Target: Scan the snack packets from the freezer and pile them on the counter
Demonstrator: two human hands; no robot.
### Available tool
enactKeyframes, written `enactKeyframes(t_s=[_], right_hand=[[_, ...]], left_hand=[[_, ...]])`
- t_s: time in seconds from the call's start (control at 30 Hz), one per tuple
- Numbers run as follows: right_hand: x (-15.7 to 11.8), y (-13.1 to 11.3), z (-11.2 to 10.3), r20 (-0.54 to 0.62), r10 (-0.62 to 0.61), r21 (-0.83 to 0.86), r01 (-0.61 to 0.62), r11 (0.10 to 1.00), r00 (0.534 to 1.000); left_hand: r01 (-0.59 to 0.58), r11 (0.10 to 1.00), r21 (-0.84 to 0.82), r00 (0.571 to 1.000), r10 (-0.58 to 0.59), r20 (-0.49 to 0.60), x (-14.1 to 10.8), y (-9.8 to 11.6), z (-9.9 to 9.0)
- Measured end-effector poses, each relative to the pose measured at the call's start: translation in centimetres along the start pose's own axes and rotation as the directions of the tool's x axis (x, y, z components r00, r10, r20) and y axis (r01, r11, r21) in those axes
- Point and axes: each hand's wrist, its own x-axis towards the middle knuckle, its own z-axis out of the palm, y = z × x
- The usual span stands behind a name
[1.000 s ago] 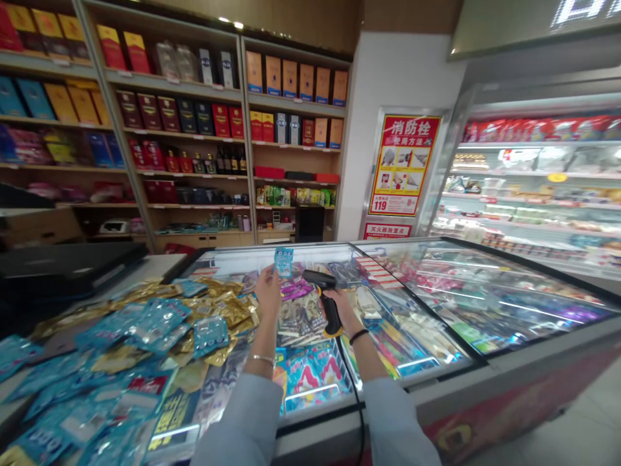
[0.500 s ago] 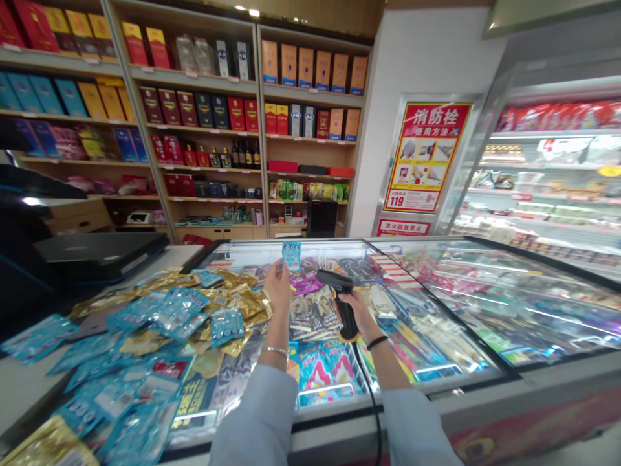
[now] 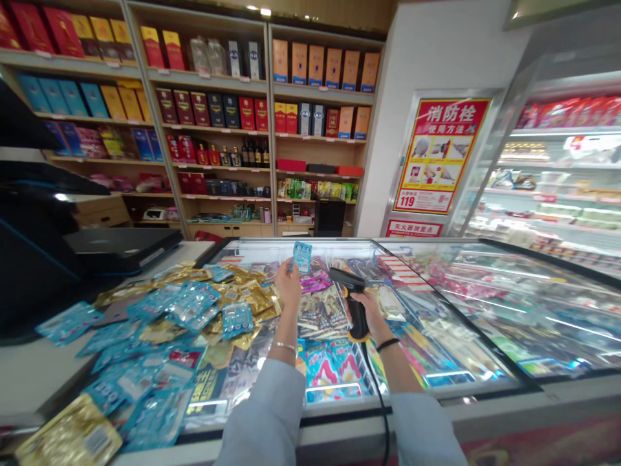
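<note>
Between the fingers of my left hand (image 3: 288,283) is a small blue packet (image 3: 302,257), held up by its left edge above the freezer's glass top. My right hand (image 3: 367,310) wraps round the handle of a black and yellow barcode scanner (image 3: 358,314). The scanner's head points left toward the packet, a short gap apart from it, and its black cable (image 3: 376,388) hangs down over the freezer's front edge. To the left lies a heap of blue packets (image 3: 187,304) and gold packets (image 3: 255,296), spread across the counter and the glass.
The glass-topped freezer (image 3: 431,395) holds many colourful packs. At the left stand a black machine (image 3: 121,249) and dark equipment (image 3: 29,259) on the counter. Shelves of boxes (image 3: 218,77) line the back wall, beside a red poster (image 3: 441,155) and a lit cooler (image 3: 557,175) at right.
The whole scene has shifted slightly right as the view turned left. The blue packet is tilted a little more; both hands keep their holds.
</note>
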Motion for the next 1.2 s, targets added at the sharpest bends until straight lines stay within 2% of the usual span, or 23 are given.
enactKeyframes(t_s=[0.1,0.2,0.3,0.4,0.5,0.67,0.77,0.83,0.9,1.0,1.07,1.13,1.2], right_hand=[[-0.3,0.0,0.1,0.000,0.020,0.023,-0.020,1.000,1.000],[-0.8,-0.1,0.3,-0.014,0.029,0.074,-0.028,0.997,0.999],[-1.5,-0.4,0.8,-0.035,0.050,0.141,-0.045,0.989,0.998],[-1.9,-0.7,2.5,-0.025,0.062,0.174,-0.056,0.983,0.998],[-1.7,-0.5,5.5,0.016,0.057,0.197,-0.059,0.979,0.998],[0.1,1.5,12.0,0.115,0.087,0.247,-0.113,0.962,0.990],[1.3,3.4,15.5,0.217,0.124,0.266,-0.181,0.947,0.968],[2.0,4.7,17.4,0.266,0.137,0.275,-0.212,0.938,0.954],[2.5,5.8,18.7,0.304,0.156,0.265,-0.241,0.934,0.940],[2.7,7.0,19.7,0.342,0.200,0.225,-0.287,0.931,0.918],[2.7,7.3,19.8,0.359,0.218,0.218,-0.308,0.926,0.908],[2.7,7.5,19.7,0.378,0.232,0.217,-0.329,0.919,0.896],[2.6,7.7,19.6,0.377,0.227,0.233,-0.329,0.915,0.898]], left_hand=[[0.027,0.980,0.198,0.998,-0.039,0.055,-0.7,0.7,-0.1],[0.017,0.945,0.326,0.993,-0.055,0.109,-1.5,2.1,-0.7],[-0.040,0.913,0.405,0.991,-0.016,0.133,-1.4,3.9,-2.7],[-0.086,0.876,0.474,0.993,0.037,0.111,-0.1,5.1,-6.6],[-0.091,0.846,0.526,0.996,0.085,0.036,2.4,5.2,-11.9],[-0.110,0.821,0.560,0.980,0.183,-0.077,7.0,2.7,-21.0],[-0.073,0.826,0.559,0.976,0.175,-0.131,9.3,0.6,-24.5],[-0.044,0.830,0.556,0.979,0.147,-0.142,10.5,-0.8,-25.6],[-0.019,0.843,0.537,0.984,0.110,-0.138,11.3,-2.2,-25.7],[-0.016,0.884,0.466,0.997,0.052,-0.064,11.8,-4.0,-25.2],[-0.055,0.898,0.437,0.998,0.060,0.003,12.0,-4.9,-24.9],[-0.121,0.867,0.484,0.992,0.117,0.039,12.0,-5.3,-25.2],[-0.171,0.780,0.602,0.983,0.174,0.053,11.8,-5.4,-26.1]])
